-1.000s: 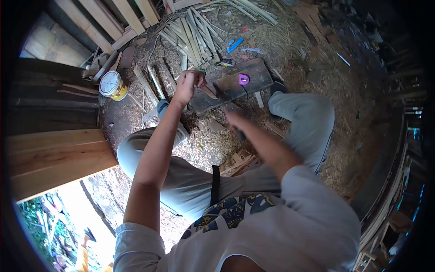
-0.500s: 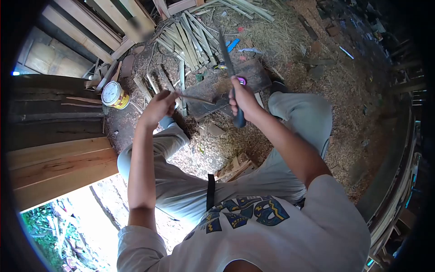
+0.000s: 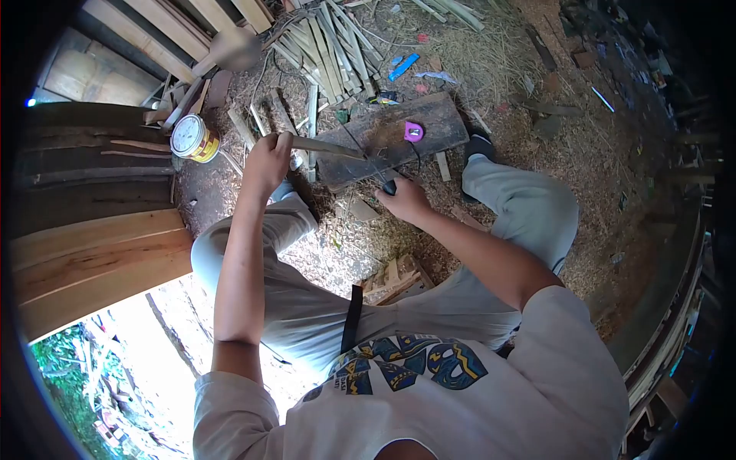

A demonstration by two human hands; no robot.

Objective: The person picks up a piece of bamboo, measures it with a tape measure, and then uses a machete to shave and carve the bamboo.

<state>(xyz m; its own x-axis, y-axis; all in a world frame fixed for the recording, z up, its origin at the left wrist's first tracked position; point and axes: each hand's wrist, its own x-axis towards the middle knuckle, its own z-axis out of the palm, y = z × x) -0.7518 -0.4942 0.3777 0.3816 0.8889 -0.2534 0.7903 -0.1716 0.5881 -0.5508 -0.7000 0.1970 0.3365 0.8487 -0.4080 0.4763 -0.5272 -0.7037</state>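
Note:
My left hand [image 3: 268,164] is closed around one end of a thin wooden strip [image 3: 328,146], whose far end lies over a dark wooden plank [image 3: 438,113] on the ground. In my right hand [image 3: 407,202] is the black handle of a long knife [image 3: 389,186]. Its blade, seen nearly edge-on, crosses the strip's far end above the plank. A pink tape measure [image 3: 414,132] rests on the plank, to the right of the blade.
Split wooden strips [image 3: 326,57] lie in a pile beyond the plank. A white-lidded bucket [image 3: 196,139] stands at left, near a wooden wall [image 3: 92,172]. My knees flank the work, with wood scraps [image 3: 395,277] between them. Blue scraps [image 3: 403,67] lie farther off.
My right hand has swung the knife down from upright, bringing its blade to the strip's far end. The left hand has shifted slightly and still holds the strip. The tape measure is now fully visible.

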